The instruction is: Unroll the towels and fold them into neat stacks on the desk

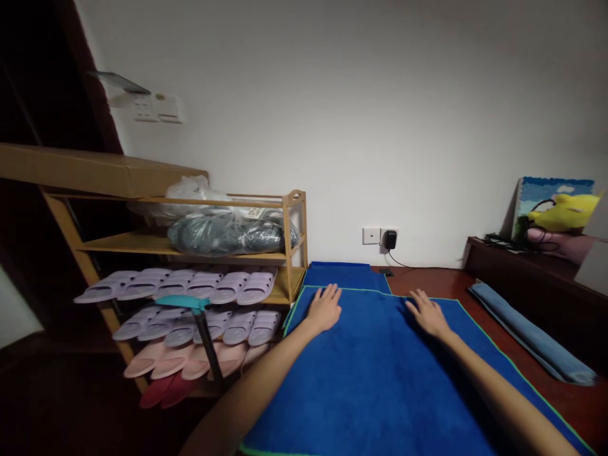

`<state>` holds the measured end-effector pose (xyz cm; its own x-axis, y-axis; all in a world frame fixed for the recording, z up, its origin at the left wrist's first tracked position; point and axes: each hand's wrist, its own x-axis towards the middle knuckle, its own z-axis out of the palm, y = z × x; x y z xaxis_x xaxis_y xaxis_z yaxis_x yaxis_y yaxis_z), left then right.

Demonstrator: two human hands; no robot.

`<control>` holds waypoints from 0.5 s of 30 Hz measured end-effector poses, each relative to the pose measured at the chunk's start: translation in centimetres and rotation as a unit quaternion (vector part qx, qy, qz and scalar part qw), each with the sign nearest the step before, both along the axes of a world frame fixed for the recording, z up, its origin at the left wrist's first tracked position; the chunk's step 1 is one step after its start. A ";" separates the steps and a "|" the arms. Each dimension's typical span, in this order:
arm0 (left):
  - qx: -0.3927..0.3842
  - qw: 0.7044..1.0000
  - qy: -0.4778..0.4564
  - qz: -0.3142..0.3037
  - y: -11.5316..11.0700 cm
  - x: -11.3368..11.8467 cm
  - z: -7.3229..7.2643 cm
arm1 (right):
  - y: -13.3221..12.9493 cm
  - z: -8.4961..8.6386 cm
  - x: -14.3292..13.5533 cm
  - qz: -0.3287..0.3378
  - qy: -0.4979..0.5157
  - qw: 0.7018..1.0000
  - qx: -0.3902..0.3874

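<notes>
Towel [368, 386], one spread flat, lies under my left hand [325, 309] and right hand [429, 315], both splayed, empty, one rack [288, 278] leftward, one folded cloth [531, 334] rightward.

Dim overall, sinking almost to black in the dark doorway [42, 82] at far left. Brightest across the middle of the plain white wall [332, 139], fading to grey toward the top corners. Lit from out of frame (likely from the right, judging by the dark streak left of the right hand [430, 315] and forearm on the green-edged blue cloth [361, 373]). Glinting on the grey clear-plastic-wrapped bundle [232, 234]. Murky toward the near right corner of the red-brown wooden worktop [577, 405]. Stretched at the sides; soft on the yellow plush toy [565, 214].
</notes>
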<state>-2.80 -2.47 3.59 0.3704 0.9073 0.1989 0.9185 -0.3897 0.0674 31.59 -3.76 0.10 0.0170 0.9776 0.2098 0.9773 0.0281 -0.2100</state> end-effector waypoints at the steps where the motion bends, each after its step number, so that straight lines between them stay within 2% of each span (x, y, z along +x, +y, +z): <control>1: -0.002 0.999 -0.005 -0.045 0.1 1.4 0.3 | -0.8 0.2 -2.2 0.043 0.031 0.999 -0.005; 3: -0.036 0.993 -0.017 -0.108 0.6 4.1 0.5 | -2.6 0.3 -6.0 0.149 0.057 0.987 -0.030; 6: -0.093 0.988 -0.024 -0.122 1.6 7.1 -0.2 | -4.6 0.1 -9.2 0.195 0.036 0.978 -0.060; 8: -0.110 0.987 -0.021 -0.112 2.2 8.0 -1.0 | -5.3 -0.1 -9.5 0.191 0.017 0.980 -0.061; 11: -0.109 0.989 -0.023 -0.097 2.6 8.2 -2.2 | -6.1 -0.2 -8.8 0.188 0.006 0.980 -0.062; 15: -0.099 0.991 -0.026 -0.087 2.6 7.9 -2.8 | -8.3 -0.2 -6.8 0.184 0.000 0.979 -0.085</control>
<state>5.12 0.10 0.76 0.5190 0.8535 0.0458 0.8314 -0.5165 0.2047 24.77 -12.06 -0.13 -0.3428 0.9385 0.0424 0.9079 0.3425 -0.2415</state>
